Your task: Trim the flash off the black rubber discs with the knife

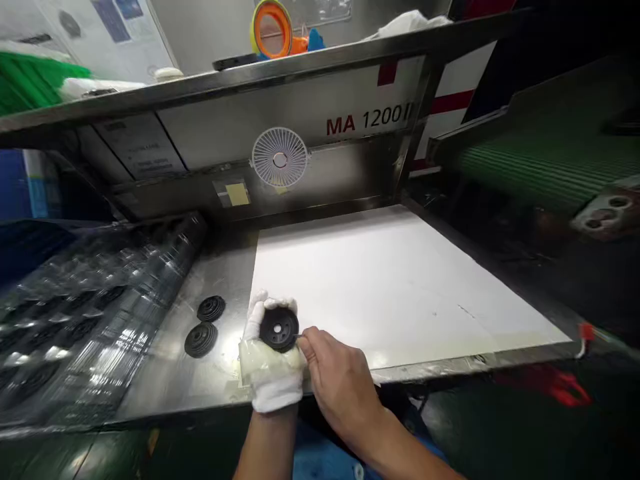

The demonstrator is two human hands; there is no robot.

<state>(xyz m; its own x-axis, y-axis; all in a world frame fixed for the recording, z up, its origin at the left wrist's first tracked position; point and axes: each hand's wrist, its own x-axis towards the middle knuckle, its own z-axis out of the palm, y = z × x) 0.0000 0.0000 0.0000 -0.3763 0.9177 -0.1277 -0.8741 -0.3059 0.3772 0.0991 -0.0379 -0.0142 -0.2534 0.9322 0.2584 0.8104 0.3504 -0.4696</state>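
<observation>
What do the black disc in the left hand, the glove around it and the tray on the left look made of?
Black disc: matte, probably moulded plastic or rubber, given its dull dark face; coated metal isn't ruled out.
Glove: soft white fabric, by its folds, with a shiny yellowish film, likely plastic.
Tray: glossy clear plastic, judging by see-through walls and sharp glints.

The left hand (270, 357) wears a white glove (277, 397), palm banded in yellowish translucent film (256, 359); the right hand (345, 377) is bare; blue clothing (316, 457) shows at 6 o'clock.
</observation>
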